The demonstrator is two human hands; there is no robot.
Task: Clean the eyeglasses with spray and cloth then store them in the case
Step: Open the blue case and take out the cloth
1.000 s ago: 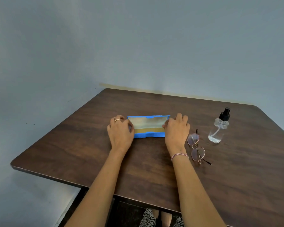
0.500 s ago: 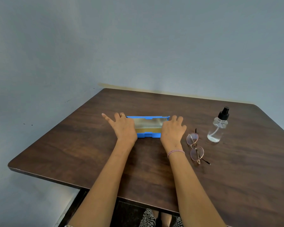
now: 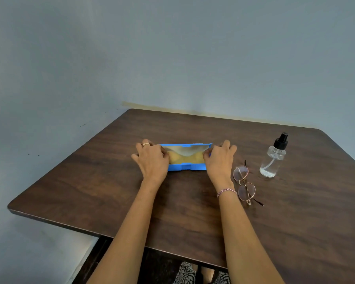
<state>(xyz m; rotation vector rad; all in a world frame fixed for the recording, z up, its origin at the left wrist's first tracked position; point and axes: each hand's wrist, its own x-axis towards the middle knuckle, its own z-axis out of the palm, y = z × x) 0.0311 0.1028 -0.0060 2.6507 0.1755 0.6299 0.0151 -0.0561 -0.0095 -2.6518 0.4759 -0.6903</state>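
Since half a second earlier both hands had slid outward to the ends of the blue rectangular plastic eyeglass case (image 3: 186, 167), uncovering more of its inside, and the left fingers, then splayed flat, had curled. The left hand (image 3: 152, 160) gripped the case's left end with bent fingers. The right hand (image 3: 219, 158) gripped the right end the same way, and neither held anything else. The case lay open at the centre of the frame on the dark brown wooden table (image 3: 111, 191), lid tipped back, with what looked like a soft yellow cleaning cloth (image 3: 184, 159) lying in it. The round gold wire-framed eyeglasses (image 3: 243, 182) lay on the table just right of the right wrist, untouched. The clear plastic spray bottle with a black pump top (image 3: 273, 158) stood upright further right. By my judgement the task had barely begun: the case was opened, while taking out the cloth, spraying, wiping and storing all remained.
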